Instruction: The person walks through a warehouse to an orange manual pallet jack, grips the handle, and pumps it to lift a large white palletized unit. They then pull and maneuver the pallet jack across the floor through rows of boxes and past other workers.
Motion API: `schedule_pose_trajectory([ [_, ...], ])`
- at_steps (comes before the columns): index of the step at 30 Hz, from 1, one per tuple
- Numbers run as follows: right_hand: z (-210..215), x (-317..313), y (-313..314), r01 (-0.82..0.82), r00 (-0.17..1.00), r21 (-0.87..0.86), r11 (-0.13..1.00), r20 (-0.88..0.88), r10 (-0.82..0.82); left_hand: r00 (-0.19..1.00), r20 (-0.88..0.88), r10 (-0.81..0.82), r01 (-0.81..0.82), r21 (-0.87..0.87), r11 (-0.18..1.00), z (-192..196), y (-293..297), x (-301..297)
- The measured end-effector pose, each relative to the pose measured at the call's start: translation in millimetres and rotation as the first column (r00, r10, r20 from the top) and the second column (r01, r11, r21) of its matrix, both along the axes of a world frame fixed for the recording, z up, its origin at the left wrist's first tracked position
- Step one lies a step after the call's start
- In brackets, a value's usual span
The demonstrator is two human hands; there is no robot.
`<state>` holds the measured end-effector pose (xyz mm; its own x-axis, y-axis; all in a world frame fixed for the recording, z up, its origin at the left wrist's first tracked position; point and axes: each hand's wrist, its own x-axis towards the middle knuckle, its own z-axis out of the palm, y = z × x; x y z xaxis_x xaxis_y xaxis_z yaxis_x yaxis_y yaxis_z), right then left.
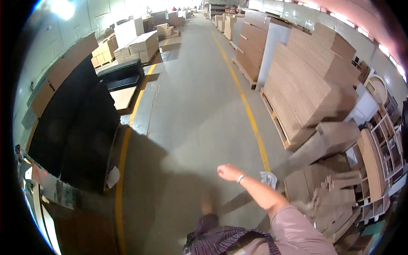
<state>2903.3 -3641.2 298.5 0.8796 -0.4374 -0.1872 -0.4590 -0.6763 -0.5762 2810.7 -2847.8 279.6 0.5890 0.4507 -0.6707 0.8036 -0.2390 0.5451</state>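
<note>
Nearby, crumpled plastic (269, 180) lies at the near end of the right yellow line (253, 123), beside the right forearm. The right hand (229, 172), curled into a loose fist, hangs over the aisle (187, 89); I cannot tell the left hand's state. Cardboard (333, 206) is heaped near right, board stacks (297, 80) farther off; black panels (80, 127) stand left.

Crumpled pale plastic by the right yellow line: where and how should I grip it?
Probably pinch the bunched folds in the middle of the crumpled plastic, from above and its left: it looks loose and shapeless, and cardboard lies close on its right.
</note>
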Motion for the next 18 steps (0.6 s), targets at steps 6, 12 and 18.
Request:
schedule_pose_trajectory([
  [6, -87.9, 2.5, -89.7, -0.114, 0.907, 0.042, 0.993, -0.404, 0.121, 1.000, -0.017, 0.007, -0.007, 0.011, 1.000, 20.3, -141.8, 107.1],
  [12, -174.3, -93.8, -184.5, 0.232, 0.828, 0.177, 0.957, -0.551, -0.099, 1.000, 0.021, -0.014, 0.013, 0.044, 0.999, 20.5, -285.5, 224.6],
  [18, -200.4, -188.9, -302.3, -0.411, 0.661, 0.085, 0.908, -0.658, 0.361, 0.997, 0.077, -0.021, 0.018, 0.043, 0.999, 10.2, -467.9, 330.9],
])
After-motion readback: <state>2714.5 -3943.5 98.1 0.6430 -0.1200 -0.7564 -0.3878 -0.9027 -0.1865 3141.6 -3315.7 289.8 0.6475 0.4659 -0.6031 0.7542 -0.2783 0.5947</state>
